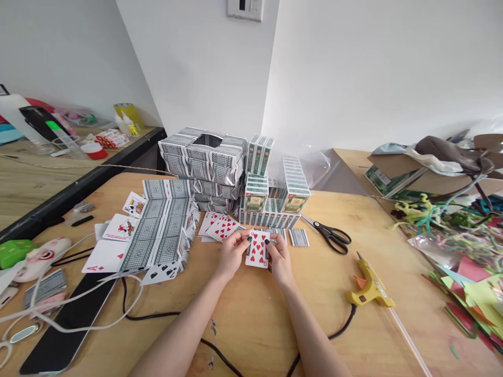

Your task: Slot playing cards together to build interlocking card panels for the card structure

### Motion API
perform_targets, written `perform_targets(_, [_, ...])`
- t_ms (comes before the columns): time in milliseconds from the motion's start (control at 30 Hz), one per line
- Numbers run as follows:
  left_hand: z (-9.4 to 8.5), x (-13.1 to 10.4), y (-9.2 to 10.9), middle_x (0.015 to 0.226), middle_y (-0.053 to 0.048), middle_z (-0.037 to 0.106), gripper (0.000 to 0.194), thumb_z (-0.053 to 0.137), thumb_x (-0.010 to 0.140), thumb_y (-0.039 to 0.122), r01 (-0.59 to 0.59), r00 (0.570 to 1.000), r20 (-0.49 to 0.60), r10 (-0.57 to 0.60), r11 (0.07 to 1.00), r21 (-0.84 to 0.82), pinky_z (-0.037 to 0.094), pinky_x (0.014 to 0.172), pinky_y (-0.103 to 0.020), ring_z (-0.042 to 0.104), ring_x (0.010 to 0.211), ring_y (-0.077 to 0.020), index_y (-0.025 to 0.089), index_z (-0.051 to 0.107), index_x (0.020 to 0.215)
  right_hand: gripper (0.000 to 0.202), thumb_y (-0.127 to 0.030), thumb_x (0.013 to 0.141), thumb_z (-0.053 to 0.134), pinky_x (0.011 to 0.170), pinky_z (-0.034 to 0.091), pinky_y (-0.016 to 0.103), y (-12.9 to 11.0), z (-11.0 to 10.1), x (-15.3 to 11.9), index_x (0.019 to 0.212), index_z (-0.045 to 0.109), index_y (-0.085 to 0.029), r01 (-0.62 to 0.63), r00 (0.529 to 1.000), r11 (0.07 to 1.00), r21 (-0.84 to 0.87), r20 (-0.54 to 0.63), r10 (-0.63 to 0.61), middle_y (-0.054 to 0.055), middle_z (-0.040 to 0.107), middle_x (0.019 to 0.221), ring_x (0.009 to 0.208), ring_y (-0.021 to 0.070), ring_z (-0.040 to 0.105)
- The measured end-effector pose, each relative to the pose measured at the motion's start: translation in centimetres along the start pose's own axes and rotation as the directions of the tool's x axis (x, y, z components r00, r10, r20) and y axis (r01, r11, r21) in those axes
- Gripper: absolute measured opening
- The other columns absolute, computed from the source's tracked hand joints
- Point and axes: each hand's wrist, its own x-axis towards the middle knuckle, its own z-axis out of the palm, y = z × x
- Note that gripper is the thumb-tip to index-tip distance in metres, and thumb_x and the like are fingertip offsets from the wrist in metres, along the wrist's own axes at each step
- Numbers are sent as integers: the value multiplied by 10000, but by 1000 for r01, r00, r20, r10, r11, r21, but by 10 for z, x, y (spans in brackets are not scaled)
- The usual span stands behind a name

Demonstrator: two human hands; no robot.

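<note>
Between my two hands, above the table's middle, is a playing card [258, 253] with red hearts facing up. My left hand [234, 251] pinches its left edge, and my right hand [278, 254] grips the right edge, thumbs on the face. Just beyond lie face-down cards, one of them a grey-patterned card [299, 237]. Several loose red cards [222, 226] spread out left of my fingers. Farther left stands a folded structure of joined cards [159, 225]. Behind it, card-built boxes [204, 162] are stacked beside green card packs [257, 201].
Black-handled scissors [332, 235] and a yellow glue gun [369, 288] with a glue stick lie to the right. A black cable [153, 315] crosses the front. Coloured paper scraps [471, 293] cover the right edge. White cords [78, 327] loop at left.
</note>
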Motion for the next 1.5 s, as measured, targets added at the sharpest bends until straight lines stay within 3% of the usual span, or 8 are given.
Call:
perform_targets(167, [0, 1, 0, 693, 3, 599, 234, 596, 599, 218, 52, 998, 24, -50, 997, -50, 423, 624, -232, 544, 655, -133, 157, 614, 824, 195, -348, 736, 489, 367, 285, 179, 1, 1, 0, 872, 434, -219, -15, 1000, 1000, -16, 8, 15, -78, 392, 518, 384, 69, 335])
perform_targets(433, [1, 2, -1, 749, -12, 616, 278, 566, 617, 235, 116, 989, 100, -106, 988, -103, 439, 636, -245, 561, 685, -146, 160, 589, 884, 216, -344, 739, 481, 444, 365, 215, 5, 0, 1, 906, 474, -208, 39, 999, 999, -36, -8, -39, -42, 456, 581, 462, 101, 407])
perform_targets(667, [1, -4, 1, 642, 28, 561, 208, 522, 670, 278, 110, 990, 86, -113, 993, 42, 393, 506, -194, 479, 533, -100, 179, 581, 843, 186, -344, 744, 474, 430, 354, 210, 4, 3, 0, 871, 473, -208, 41, 999, 998, -47, -20, -42, -39, 465, 588, 464, 101, 409])
perform_targets(900, [5, -6, 3, 609, 37, 530, 143, 508, 686, 273, 46, 998, 37, -49, 996, 71, 346, 480, -182, 435, 503, -89, 182, 578, 772, 157, -335, 728, 484, 424, 339, 208, 3, 5, 0, 828, 467, -214, 29, 999, 1000, -11, -26, -29, -43, 473, 593, 463, 101, 404])
perform_targets(1267, [9, -9, 1, 682, 13, 567, 154, 483, 703, 255, -26, 1000, 1, 26, 996, 80, 388, 572, -206, 490, 616, -121, 184, 597, 780, 111, -265, 711, 471, 457, 325, 201, 4, 4, 0, 797, 507, -205, 69, 996, 996, -56, -52, -72, -48, 473, 601, 483, 95, 382])
perform_targets(1500, [8, -12, 1, 691, 9, 577, 153, 462, 717, 223, -58, 998, -22, 60, 993, 105, 380, 549, -198, 490, 602, -111, 177, 591, 785, 105, -251, 698, 477, 472, 341, 203, 9, 3, 1, 773, 527, -198, 44, 997, 999, -20, -60, -46, -34, 498, 627, 512, 100, 411])
